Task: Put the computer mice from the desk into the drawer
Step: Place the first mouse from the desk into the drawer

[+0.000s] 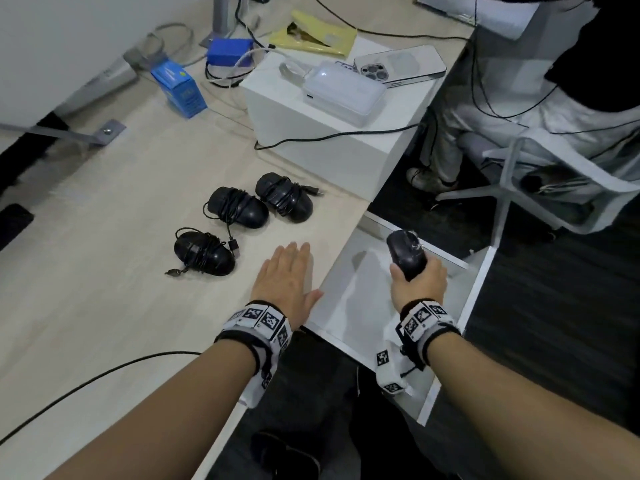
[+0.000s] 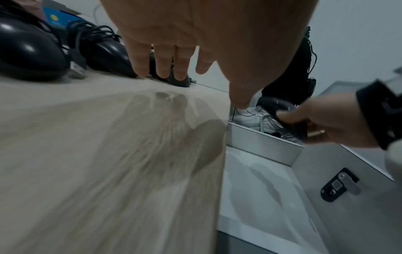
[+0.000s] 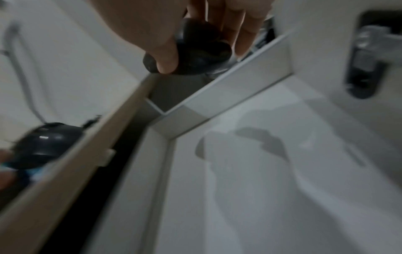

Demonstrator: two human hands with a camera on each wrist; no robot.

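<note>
Three black computer mice with cables wound round them lie on the light wooden desk (image 1: 104, 271): one nearest me (image 1: 203, 253), one in the middle (image 1: 239, 206) and one at the far right (image 1: 284, 197). My right hand (image 1: 417, 282) grips a fourth black mouse (image 1: 406, 251) and holds it above the open white drawer (image 1: 349, 299), whose floor is bare. The same held mouse (image 3: 200, 51) shows between thumb and fingers in the right wrist view. My left hand (image 1: 287, 271) lies flat, fingers straight, near the desk's right edge, just right of the nearest mouse.
A white box (image 1: 332, 133) with a white case and a phone (image 1: 398, 65) on it stands at the desk's far right. Blue boxes (image 1: 180, 84) and cables lie further back. A white chair (image 1: 554, 174) and a seated person's legs are beyond the drawer. A lock (image 2: 339, 186) sits inside the drawer front.
</note>
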